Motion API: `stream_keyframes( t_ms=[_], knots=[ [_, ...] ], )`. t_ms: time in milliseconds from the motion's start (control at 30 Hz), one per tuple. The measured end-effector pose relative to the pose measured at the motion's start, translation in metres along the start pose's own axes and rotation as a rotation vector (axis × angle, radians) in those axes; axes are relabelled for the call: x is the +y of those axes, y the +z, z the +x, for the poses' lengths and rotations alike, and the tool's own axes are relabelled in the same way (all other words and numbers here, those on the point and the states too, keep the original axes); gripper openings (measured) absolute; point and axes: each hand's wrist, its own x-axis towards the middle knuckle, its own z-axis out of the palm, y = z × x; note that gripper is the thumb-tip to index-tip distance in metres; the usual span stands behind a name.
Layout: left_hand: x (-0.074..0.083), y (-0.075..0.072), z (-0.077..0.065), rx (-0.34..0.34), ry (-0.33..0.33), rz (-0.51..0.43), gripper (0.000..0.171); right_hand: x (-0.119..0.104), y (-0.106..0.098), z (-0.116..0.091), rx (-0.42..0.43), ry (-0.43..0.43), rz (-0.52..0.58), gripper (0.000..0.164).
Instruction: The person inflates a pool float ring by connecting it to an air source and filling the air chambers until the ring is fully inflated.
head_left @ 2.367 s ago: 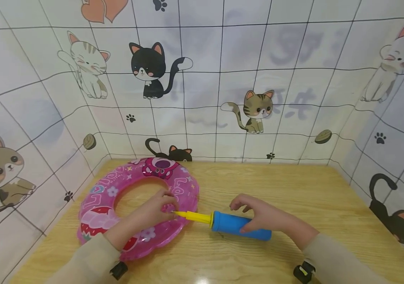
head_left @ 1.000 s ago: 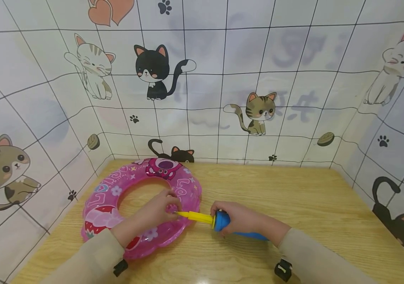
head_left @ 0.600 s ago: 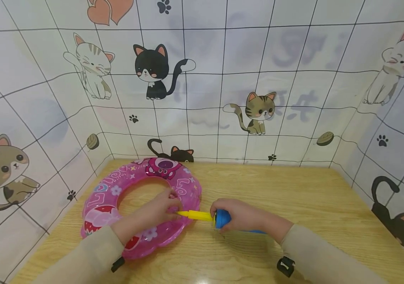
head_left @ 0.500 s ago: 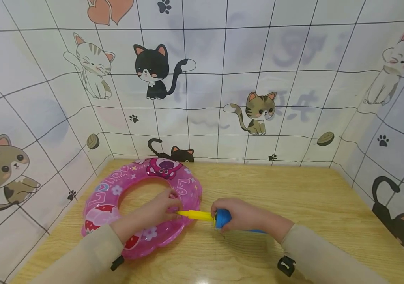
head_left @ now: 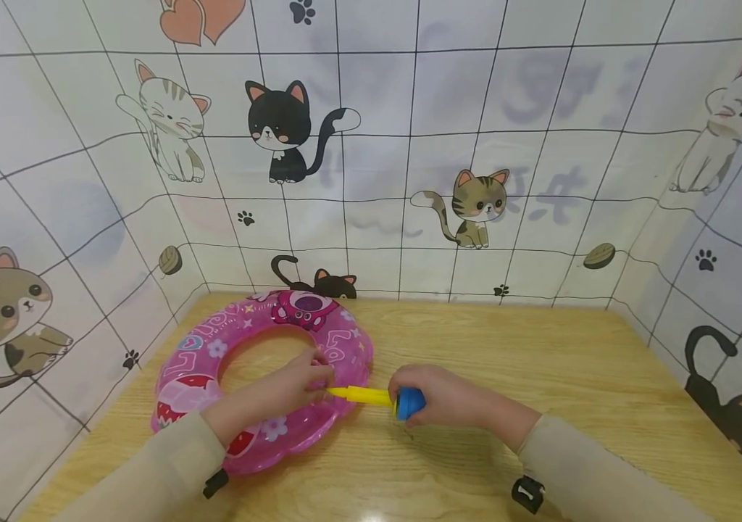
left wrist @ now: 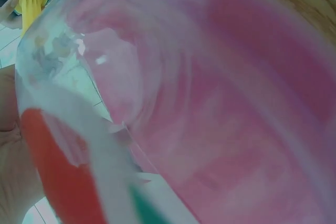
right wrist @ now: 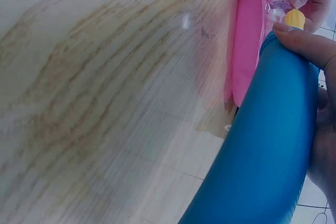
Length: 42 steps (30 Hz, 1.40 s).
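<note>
A pink inflatable swim ring point(head_left: 338, 333) with printed strawberries, flowers and a bear lies at the left. My left hand point(head_left: 293, 384) pinches the ring at its near right side, where the tip of a yellow nozzle point(head_left: 367, 395) meets it. The nozzle belongs to a blue hand air pump point(head_left: 411, 403), whose front end my right hand point(head_left: 439, 395) grips. In the right wrist view, the long blue barrel point(right wrist: 257, 135) slants under my thumb. My left fingers cover the exact spot where nozzle and ring join. Pink plastic fills most of the left wrist view.
Both hands work over a light wooden tabletop point(head_left: 527, 348). Tiled-pattern walls point(head_left: 377, 167) with cartoon cats enclose it at the back and both sides. A black wrist camera point(head_left: 527, 494) is strapped at my right sleeve, another point(head_left: 216, 483) at my left.
My right hand has come down from above the pump and taken hold of its front end. The barrel's rear has swung out of sight behind that hand. My left hand stays at the ring.
</note>
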Motion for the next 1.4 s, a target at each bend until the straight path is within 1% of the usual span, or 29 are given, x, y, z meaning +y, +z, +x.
stream_keyframes(
  t_ms=[133, 233, 367, 433, 567, 700, 767, 967, 1100, 1200, 1400],
  knots=[
    [0.001, -0.001, 0.000, -0.005, -0.022, -0.044, 0.014, 0.000, 0.001, -0.001, 0.005, -0.020, -0.050, 0.040],
    [0.002, -0.001, 0.001, -0.006, -0.035, -0.055, 0.015, 0.000, 0.002, -0.002, 0.020, -0.051, -0.090, 0.040],
    [-0.001, 0.001, 0.001, -0.008, 0.010, -0.022, 0.014, 0.003, 0.001, -0.005, 0.016, -0.048, -0.067, 0.038],
    [-0.006, 0.002, -0.001, 0.013, 0.039, 0.000, 0.014, 0.007, -0.001, -0.009, 0.011, -0.021, -0.010, 0.037],
    [-0.017, 0.002, -0.006, 0.061, 0.046, 0.008, 0.020, 0.020, -0.010, -0.024, 0.038, 0.051, 0.110, 0.037],
    [-0.023, 0.001, -0.008, 0.064, 0.062, -0.011, 0.021, 0.032, -0.019, -0.037, 0.077, 0.084, 0.168, 0.038],
    [-0.023, 0.001, -0.008, 0.065, 0.072, -0.018, 0.020, 0.035, -0.022, -0.041, 0.084, 0.090, 0.175, 0.038],
    [-0.019, 0.001, -0.011, 0.057, 0.029, -0.042, 0.021, 0.044, -0.029, -0.050, 0.102, 0.128, 0.178, 0.040],
    [-0.017, 0.000, -0.012, 0.045, 0.028, -0.054, 0.019, 0.050, -0.035, -0.058, 0.105, 0.169, 0.171, 0.042],
    [-0.015, 0.000, -0.012, 0.040, 0.031, -0.051, 0.017, 0.056, -0.040, -0.064, 0.108, 0.194, 0.165, 0.042],
    [-0.014, 0.001, -0.013, 0.037, 0.000, -0.031, 0.016, 0.072, -0.051, -0.077, 0.121, 0.237, 0.153, 0.043]
  ],
)
